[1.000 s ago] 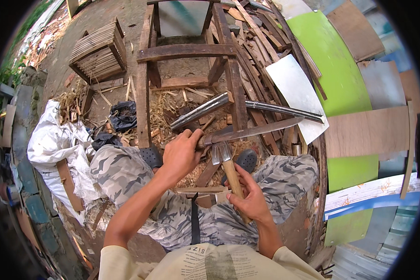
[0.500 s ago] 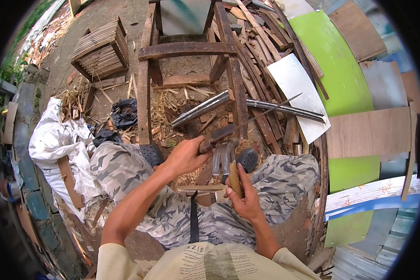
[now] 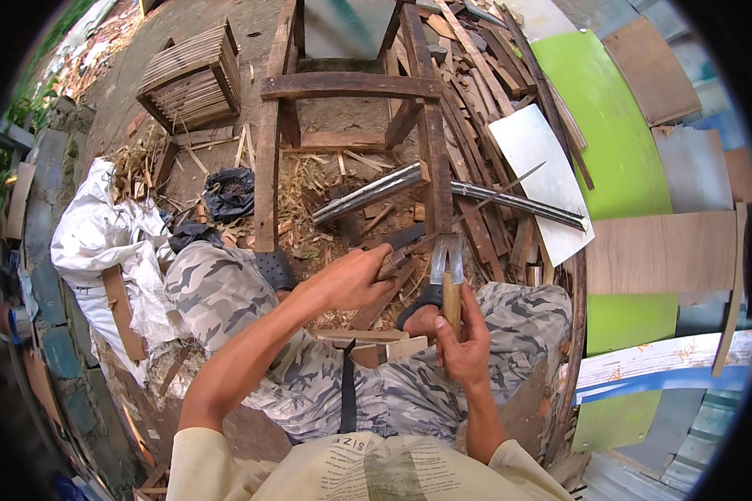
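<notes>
My left hand (image 3: 355,277) is closed around the brown handle (image 3: 397,257) of a long tool. A dark piece shows beside my fingers, and a thin pointed shaft (image 3: 510,183) runs out to the upper right; I cannot tell the tool's exact kind. In my right hand (image 3: 463,341) is a claw hammer (image 3: 449,260), gripped by its wooden handle. Its two-pronged metal head points away from me, close to the left-hand tool; whether they touch is unclear. Both hands are above the ground between my knees, in front of a wooden frame (image 3: 351,86).
Wood scraps (image 3: 376,336) and shavings lie between my feet. A metal bar (image 3: 372,194) crosses the ground ahead. On the left are a slatted wooden crate (image 3: 190,79) and a white sack (image 3: 100,230). Loose sticks, a white sheet (image 3: 543,179) and a green panel (image 3: 614,125) spread to the right.
The hammer has moved right and slightly away from me, turning more upright. The left-hand tool has shifted slightly right. The whole view has moved a little.
</notes>
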Available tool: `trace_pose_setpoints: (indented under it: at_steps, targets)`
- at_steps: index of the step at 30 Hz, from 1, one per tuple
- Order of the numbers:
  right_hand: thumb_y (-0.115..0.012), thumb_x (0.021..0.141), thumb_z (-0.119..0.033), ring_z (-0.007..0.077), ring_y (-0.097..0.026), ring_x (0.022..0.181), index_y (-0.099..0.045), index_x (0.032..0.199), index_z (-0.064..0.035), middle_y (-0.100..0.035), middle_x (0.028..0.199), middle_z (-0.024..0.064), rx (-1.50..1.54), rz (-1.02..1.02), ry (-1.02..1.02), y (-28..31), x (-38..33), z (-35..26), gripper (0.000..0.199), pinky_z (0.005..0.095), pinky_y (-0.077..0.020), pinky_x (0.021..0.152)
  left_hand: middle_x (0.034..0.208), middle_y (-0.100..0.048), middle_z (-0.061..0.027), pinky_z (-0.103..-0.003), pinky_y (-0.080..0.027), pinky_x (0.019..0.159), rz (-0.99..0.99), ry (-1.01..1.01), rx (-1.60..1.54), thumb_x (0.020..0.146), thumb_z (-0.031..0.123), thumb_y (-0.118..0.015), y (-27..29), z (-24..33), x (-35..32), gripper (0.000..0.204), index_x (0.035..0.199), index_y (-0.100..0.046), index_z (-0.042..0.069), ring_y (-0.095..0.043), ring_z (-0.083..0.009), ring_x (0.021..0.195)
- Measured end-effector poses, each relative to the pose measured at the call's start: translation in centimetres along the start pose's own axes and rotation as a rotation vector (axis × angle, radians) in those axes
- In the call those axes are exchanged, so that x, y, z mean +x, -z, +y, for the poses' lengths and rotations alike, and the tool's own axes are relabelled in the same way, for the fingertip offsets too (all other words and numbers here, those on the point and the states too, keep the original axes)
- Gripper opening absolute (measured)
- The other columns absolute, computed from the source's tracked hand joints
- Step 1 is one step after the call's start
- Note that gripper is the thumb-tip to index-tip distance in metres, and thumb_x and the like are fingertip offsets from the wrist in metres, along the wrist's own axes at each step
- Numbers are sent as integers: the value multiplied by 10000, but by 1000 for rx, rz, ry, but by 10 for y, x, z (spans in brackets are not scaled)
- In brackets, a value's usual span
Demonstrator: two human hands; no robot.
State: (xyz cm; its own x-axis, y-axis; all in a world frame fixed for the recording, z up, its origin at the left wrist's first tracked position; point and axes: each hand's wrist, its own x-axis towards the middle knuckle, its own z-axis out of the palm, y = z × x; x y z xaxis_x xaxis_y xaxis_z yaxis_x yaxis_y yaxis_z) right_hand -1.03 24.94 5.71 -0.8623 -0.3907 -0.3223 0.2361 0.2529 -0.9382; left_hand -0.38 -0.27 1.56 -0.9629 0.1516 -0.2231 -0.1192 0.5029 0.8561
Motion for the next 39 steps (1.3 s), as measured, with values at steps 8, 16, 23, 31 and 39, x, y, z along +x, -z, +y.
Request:
trace_pose_setpoints:
  at_steps: [8, 16, 23, 31, 39]
  targets:
    - [-659, 965, -115, 126, -623, 890, -367, 1527, 20, -658, 1197, 133, -83, -45, -123, 15, 8, -26, 648, 229, -504, 790, 911, -671, -299, -485, -502, 788, -11, 73, -12, 836, 153, -651, 6, -4, -6, 429, 1207, -551, -39, -651, -453, 927]
    - [-639, 984, -125, 47, -519, 528, -401, 1530, -39, -671, 1072, 103, -108, -306, -145, 11, -8, -10, 602, 206, -432, 480, 905, -674, -303, -491, -514, 794, 10, 65, 63, 818, 131, -638, 12, 2, -11, 395, 1161, -571, -52, -658, -463, 922]
    - [-654, 969, -117, 118, -592, 737, -410, 1509, 10, -643, 1018, 113, -175, -146, 78, 11, 2, -25, 606, 258, -506, 693, 947, -676, -302, -490, -513, 832, -32, 128, -60, 813, 126, -639, 13, 13, -11, 378, 1146, -596, -48, -657, -456, 942]
    - [-667, 961, -133, 156, -613, 1042, -386, 1518, 17, -604, 1361, 171, -31, -6, -221, 8, 5, -42, 641, 247, -485, 870, 807, -666, -227, -427, -504, 739, -29, 146, -37, 816, 93, -644, 20, 9, -18, 361, 1157, -606, -23, -633, -324, 736]
    - [-650, 975, -115, 122, -628, 905, -375, 1525, 13, -596, 1372, 160, -156, -259, -76, 10, -8, -30, 628, 249, -518, 764, 806, -663, -219, -437, -500, 738, -81, 173, 15, 819, 96, -648, 18, 8, -20, 272, 1048, -626, -49, -634, -315, 743]
